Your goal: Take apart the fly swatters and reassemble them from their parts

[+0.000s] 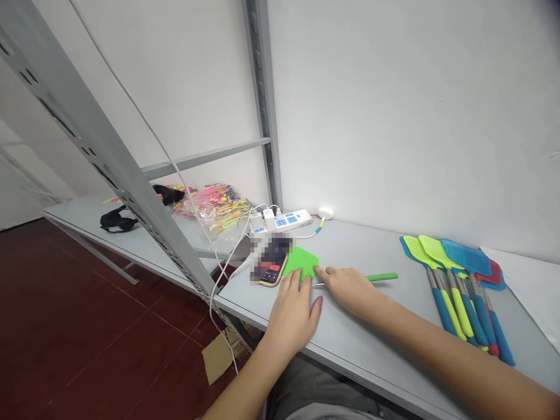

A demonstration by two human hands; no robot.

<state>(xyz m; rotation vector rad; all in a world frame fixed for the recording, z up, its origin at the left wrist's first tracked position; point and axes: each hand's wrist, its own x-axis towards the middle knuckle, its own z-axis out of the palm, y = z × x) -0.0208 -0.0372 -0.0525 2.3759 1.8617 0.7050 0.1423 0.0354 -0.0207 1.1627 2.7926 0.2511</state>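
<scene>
A bright green mesh fly swatter head (303, 262) lies on the grey shelf against a phone. My left hand (293, 306) rests on its near edge, fingers laid flat and thumb apart. At the head's right edge, my right hand (347, 287) has its fingertips closed on the mesh. A green handle (382, 277) with a thin metal rod lies partly beneath my right hand; the rod's tip (319, 285) shows beside my left fingers. Whether rod and head are joined is hard to see. The phone (273, 262) sits just left, partly blurred out.
Several fly swatters (459, 291) in yellow, blue and red are piled at right, beside a white sheet (525, 286). A power strip (286, 221) with plugs and white cables stands behind the phone. A metal post (109, 151) rises at left, before a bag of colourful items (214, 204).
</scene>
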